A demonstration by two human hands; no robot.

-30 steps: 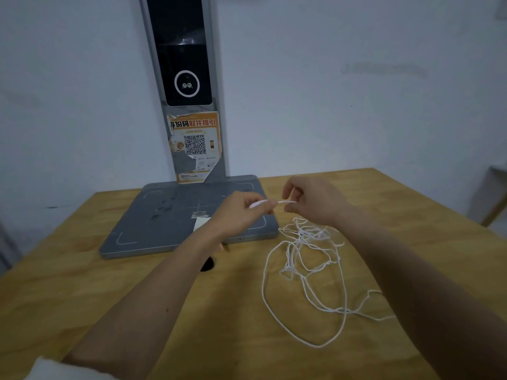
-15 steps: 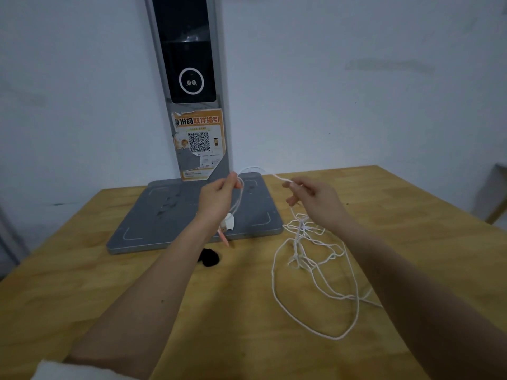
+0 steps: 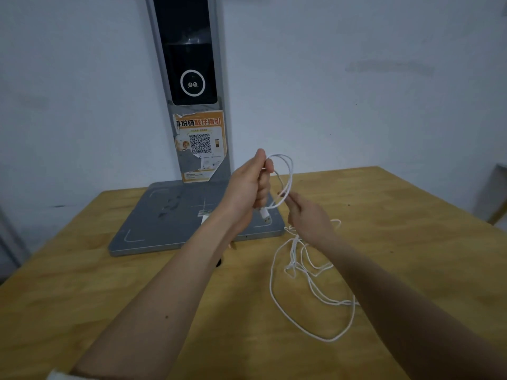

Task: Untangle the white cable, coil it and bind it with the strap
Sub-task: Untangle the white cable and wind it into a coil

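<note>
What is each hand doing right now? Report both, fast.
Left hand: closed, gripping a loop of the thin white cable.
Right hand: closed, pinching the same cable.

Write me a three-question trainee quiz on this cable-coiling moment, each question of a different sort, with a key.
1. True or false: the left hand grips a raised loop of the white cable.
2. Multiple choice: most of the cable still lies
A. on the grey scanner base
B. loose and tangled on the wooden table, below the right hand
C. bound in a neat coil
3. Fill in: the USB plug hangs just below the ___ hand.

Key: 1 true; 2 B; 3 left.
</note>
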